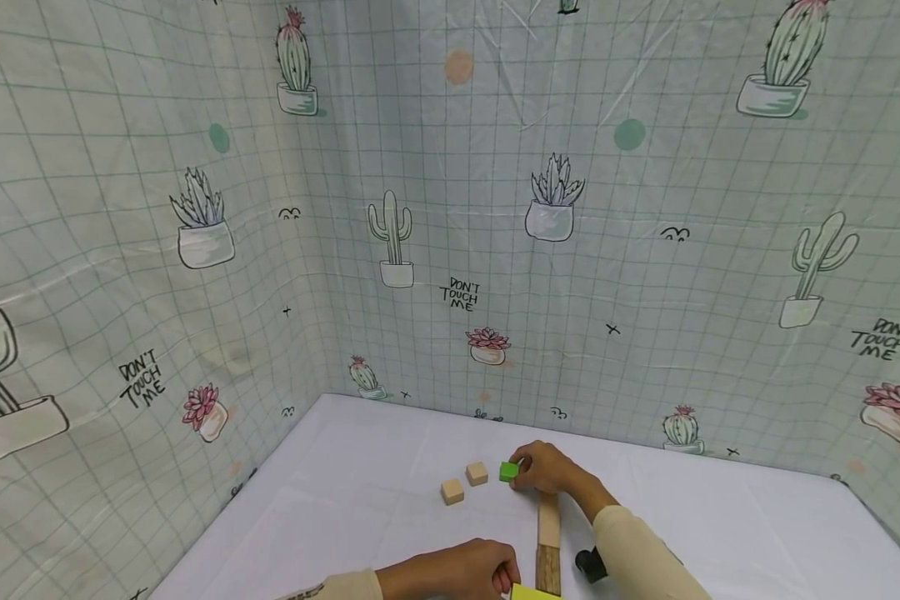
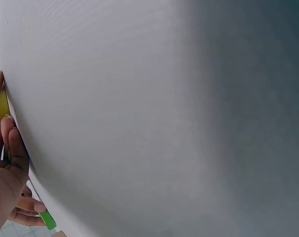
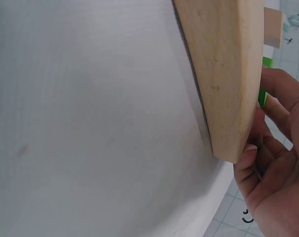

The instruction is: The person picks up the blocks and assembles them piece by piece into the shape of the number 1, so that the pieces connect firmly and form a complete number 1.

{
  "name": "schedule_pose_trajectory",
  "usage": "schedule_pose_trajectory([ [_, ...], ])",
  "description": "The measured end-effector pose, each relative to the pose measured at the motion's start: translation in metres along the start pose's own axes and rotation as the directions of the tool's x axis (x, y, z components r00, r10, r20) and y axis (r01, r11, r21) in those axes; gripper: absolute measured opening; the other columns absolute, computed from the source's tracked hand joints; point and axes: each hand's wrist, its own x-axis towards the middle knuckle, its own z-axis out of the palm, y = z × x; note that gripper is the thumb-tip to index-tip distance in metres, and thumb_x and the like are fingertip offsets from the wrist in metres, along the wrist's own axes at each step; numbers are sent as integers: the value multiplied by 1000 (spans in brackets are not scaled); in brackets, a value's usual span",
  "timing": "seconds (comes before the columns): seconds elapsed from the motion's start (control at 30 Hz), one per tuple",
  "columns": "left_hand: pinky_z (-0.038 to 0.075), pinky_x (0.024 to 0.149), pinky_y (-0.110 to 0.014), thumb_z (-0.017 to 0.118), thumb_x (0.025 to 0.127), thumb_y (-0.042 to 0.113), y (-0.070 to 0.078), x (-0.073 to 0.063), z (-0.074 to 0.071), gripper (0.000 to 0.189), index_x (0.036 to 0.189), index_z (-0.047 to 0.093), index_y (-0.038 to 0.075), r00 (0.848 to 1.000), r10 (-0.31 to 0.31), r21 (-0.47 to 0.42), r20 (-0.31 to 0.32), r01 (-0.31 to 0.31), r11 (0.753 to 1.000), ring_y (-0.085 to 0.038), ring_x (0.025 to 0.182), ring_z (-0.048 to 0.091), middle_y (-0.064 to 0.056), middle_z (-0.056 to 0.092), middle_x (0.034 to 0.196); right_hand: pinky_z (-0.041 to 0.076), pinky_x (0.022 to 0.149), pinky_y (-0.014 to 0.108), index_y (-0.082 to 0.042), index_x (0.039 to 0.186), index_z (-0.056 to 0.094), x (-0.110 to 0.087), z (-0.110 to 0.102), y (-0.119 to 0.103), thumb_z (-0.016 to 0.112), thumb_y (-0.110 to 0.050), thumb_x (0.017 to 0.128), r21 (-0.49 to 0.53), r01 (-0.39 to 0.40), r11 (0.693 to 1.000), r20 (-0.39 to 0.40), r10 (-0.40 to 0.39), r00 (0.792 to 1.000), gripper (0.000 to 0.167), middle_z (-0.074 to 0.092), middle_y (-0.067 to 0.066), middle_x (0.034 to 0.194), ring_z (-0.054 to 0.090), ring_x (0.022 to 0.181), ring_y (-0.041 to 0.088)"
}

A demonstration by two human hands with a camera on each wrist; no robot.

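Note:
My right hand (image 1: 543, 468) pinches a small green block (image 1: 508, 472) between thumb and fingers at the far side of the table. Beside that hand, the end of a long light wooden bar (image 3: 218, 74) shows large in the right wrist view. Nearer me, my left hand (image 1: 482, 570) has its thumb and fingertips at a yellow block (image 1: 536, 593), pinching its edge. The head view's bottom edge cuts that block off. In the left wrist view, the thumb overlaps the yellow block (image 2: 0, 106).
Two small plain wooden cubes, a nearer cube (image 1: 452, 492) and a farther cube (image 1: 477, 473), lie left of the green block. A darker wooden piece (image 1: 548, 570) continues the bar towards me. A black object (image 1: 591, 565) shows by the right sleeve. Cactus-print sheets enclose the white table (image 1: 375, 467).

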Motion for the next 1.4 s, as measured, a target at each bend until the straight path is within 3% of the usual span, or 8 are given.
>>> schedule_pose_trajectory([
  [0.47, 46, 68, -14, 75, 86, -1, 3, -1, -1, 15, 94, 65, 6, 1000, -12, -7, -1, 12, 1000, 4, 69, 50, 11, 55, 75, 49, 69, 32, -4, 108, 73, 0, -3, 6, 81, -13, 81, -1, 46, 999, 21, -46, 999, 29, 65, 2, 84, 56, 78, 15],
  [0.73, 46, 69, -13, 75, 87, 3, 3, 0, -4, 14, 95, 65, 7, 999, -13, -13, 33, 13, 1000, 5, 70, 51, 13, 55, 75, 49, 72, 33, -4, 109, 72, -3, -7, 7, 80, -12, 81, 4, 38, 999, 27, -38, 999, 30, 65, 1, 85, 56, 80, 15],
  [0.93, 46, 68, -12, 75, 85, 0, 4, -2, -2, 15, 94, 65, 6, 1000, 17, 6, 4, -17, 1000, 6, 69, 50, 12, 55, 75, 49, 71, 33, -4, 109, 72, -6, -11, 7, 80, -12, 82, 5, 31, 1000, 29, -31, 999, 30, 65, 2, 86, 56, 79, 16],
  [1.17, 46, 68, -12, 75, 86, -1, 6, -3, -1, 14, 94, 65, 6, 1000, 10, 19, -7, -10, 1000, 6, 69, 49, 12, 54, 75, 47, 65, 29, -3, 109, 72, -7, -12, 11, 80, -13, 82, 5, 50, 999, 26, -50, 998, 30, 65, 2, 84, 55, 76, 15],
  [1.3, 47, 68, -13, 77, 84, 0, -3, 3, 0, 16, 94, 66, 7, 1000, 19, 15, 3, -19, 1000, 5, 69, 51, 12, 55, 75, 46, 63, 27, -3, 109, 72, -9, -11, 14, 80, -13, 82, 4, 49, 999, 25, -49, 998, 30, 64, 1, 83, 54, 73, 14],
  [1.4, 48, 69, -13, 79, 84, 3, -29, 19, 5, 18, 93, 66, 11, 999, 35, -13, 26, -35, 999, 4, 70, 53, 13, 56, 75, 46, 62, 26, -3, 109, 72, -8, -11, 17, 80, -13, 82, 0, 36, 999, 23, -36, 999, 30, 64, 0, 83, 55, 72, 13],
])
